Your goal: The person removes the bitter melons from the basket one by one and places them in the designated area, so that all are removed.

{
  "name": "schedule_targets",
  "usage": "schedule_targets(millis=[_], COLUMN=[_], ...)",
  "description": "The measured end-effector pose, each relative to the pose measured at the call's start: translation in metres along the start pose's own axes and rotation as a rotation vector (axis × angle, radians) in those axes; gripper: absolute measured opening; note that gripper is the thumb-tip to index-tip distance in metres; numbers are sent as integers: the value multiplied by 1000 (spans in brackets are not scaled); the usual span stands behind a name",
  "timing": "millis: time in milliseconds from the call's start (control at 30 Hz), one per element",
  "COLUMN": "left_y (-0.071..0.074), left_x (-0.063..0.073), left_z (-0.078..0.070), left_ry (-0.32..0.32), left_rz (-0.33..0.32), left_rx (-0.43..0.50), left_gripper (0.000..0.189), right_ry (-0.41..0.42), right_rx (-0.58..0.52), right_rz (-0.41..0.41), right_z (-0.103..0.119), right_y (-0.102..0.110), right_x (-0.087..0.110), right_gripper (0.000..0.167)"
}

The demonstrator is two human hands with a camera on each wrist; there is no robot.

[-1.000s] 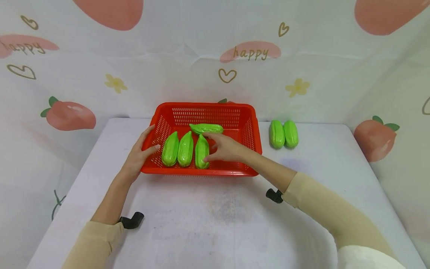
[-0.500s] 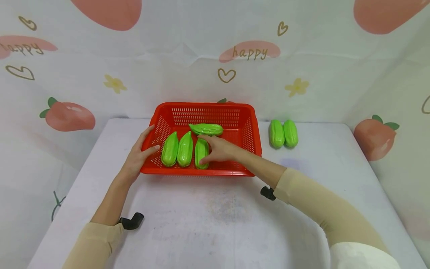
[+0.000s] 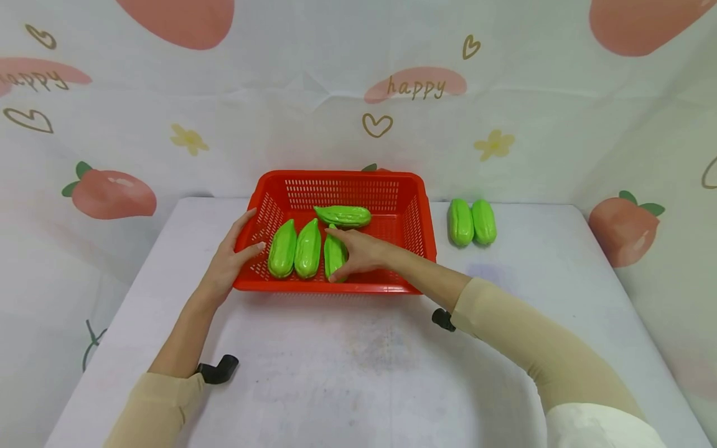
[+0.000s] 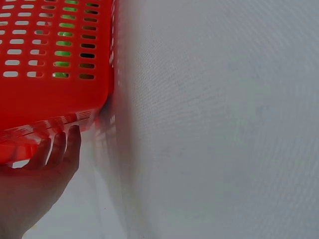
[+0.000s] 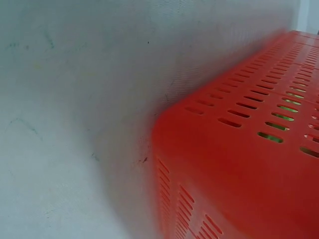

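With right hand (image 3: 364, 252), slid leftward within past second; now curled over glossy green oblong vegetable (image 3: 333, 255), third in row near frame centre, inside red perforated plastic basket (image 3: 386, 289): probably firmer hold. With left hand (image 3: 224, 264), spread at basket's left side.

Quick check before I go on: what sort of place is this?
Probably an indoor recording corner set up for tabletop work. The signs: a white table, a printed cloth backdrop with hearts and "happy", and a red basket with glossy green vegetables, possibly fake.
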State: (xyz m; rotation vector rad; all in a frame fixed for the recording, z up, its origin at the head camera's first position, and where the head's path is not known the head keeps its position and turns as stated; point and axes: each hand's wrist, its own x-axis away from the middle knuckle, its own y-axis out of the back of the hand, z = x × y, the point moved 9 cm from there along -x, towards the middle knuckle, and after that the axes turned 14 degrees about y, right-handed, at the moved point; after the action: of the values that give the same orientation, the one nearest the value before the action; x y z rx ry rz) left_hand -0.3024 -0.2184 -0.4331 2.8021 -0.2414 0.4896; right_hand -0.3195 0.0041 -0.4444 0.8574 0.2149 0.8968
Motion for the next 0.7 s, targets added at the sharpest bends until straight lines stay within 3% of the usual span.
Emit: schedule_targets(millis=[333,700], left_y=[1,0], left_x=[0,0], left_z=[-1,-1], left_ry=[5,0], left_rz=[0,-9], left_rx=[4,-8], left_gripper=[69,68], right_ry=[13,9], right_rx=[61,4], right_rz=[7,-13], right_z=[0,0], right_y=[-3,1], right_x=[-2,1], right_gripper=[104,104])
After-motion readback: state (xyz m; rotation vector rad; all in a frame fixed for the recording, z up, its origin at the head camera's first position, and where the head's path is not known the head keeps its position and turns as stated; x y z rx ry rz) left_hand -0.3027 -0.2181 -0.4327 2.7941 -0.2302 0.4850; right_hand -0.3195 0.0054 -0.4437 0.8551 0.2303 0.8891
